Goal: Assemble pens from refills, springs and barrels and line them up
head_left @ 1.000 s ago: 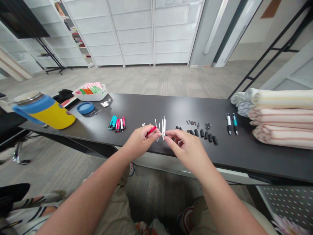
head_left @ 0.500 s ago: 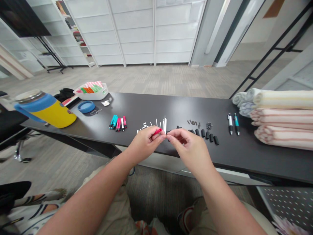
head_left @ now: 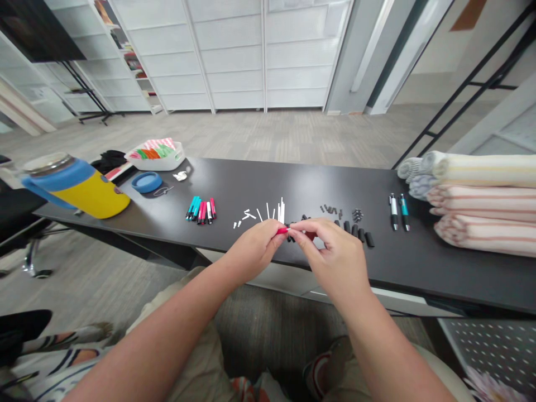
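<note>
While in left hand, one barrel

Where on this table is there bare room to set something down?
Bare: the far strip of table behind the refills, the gap between barrels and lid, and the near edge below pens and towels. Crowded: the front middle, where left hand and right hand meet at a red piece.
</note>
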The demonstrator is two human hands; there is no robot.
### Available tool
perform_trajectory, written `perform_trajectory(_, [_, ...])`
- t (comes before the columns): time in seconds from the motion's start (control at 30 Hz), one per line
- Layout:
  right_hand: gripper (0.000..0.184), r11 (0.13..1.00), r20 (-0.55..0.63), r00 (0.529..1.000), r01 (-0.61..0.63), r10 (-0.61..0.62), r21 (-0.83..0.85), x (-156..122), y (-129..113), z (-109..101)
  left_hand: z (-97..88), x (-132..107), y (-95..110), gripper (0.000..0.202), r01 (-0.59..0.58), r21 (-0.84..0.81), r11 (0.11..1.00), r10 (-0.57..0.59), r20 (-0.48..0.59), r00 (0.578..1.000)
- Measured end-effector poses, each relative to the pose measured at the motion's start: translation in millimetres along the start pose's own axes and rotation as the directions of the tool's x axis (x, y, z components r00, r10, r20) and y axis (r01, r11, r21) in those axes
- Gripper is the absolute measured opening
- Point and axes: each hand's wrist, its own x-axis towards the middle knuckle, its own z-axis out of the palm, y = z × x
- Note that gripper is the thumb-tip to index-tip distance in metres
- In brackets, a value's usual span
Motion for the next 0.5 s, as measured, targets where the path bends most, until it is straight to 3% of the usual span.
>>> perform_trajectory(0.13, [0.01,0.997,0.051,0.996,0.076,-0.076,-0.002,0.2,1.3,3.8,0.6,0.2,-0.2,0.026,-0.022,-0.025,0.999,0.022,0.013,1.0])
perform_trajectory(0.27, [0.018,0.996,-0.01,0.996,0.091,-0.091,-0.005,0.5,0.8,2.3,-6.8,-1.7,-0.8,0.028,0.036,-0.12,0.992,-0.037,-0.007,0.999])
perform_trajectory(0.37, [0.018,0.994,-0.023,0.996,0.083,-0.085,-0.077,-0.6,2.5,4.1,-14.1,-1.8,-6.7,0.032,0.108,-0.344,0.933,-0.161,-0.127,0.979])
perform_trajectory(0.43, [0.017,0.981,0.026,0.994,0.108,-0.105,-0.16,-2.3,4.4,9.9,-18.2,-0.5,-14.0,0.035,0.075,-0.526,0.847,-0.214,-0.209,0.954])
perform_trajectory(0.5, [0.018,0.958,0.099,0.988,0.139,-0.117,-0.251,-4.8,5.8,18.9,-22.6,0.4,-21.7,0.036,0.045,-0.609,0.792,-0.252,-0.258,0.933])
